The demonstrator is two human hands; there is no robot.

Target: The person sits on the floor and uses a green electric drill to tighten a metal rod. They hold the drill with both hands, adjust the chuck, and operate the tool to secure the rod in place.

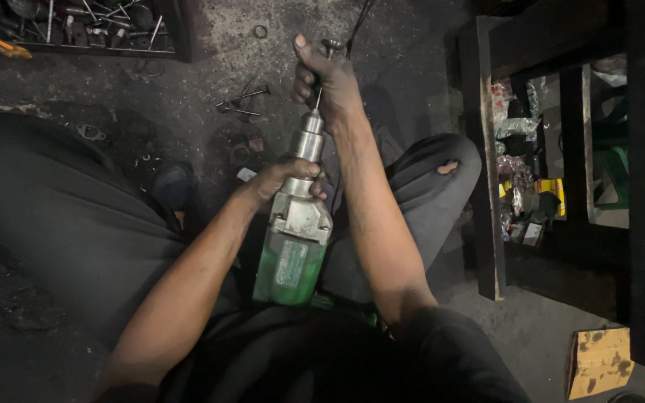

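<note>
Two hands on green drill [293, 246]: left hand [287, 179] gripping neck, right hand [326, 78] around bit.

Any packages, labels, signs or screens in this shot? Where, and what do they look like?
Label plate: on the green drill body in the lap, a pale upright rectangle.
Foil wrappers: crumpled, silvery, inside the dark frame at right.
Yellow packet: small, rectangular, just right of the wrappers.
Cardboard piece: on the floor at bottom right, tan with dark stains.
No screens or signs.

The right hand [326, 78] hides the thin bit's [316, 99] tip. At eleven o'clock, the tool tray [98, 30] is cut off by the top edge.
</note>
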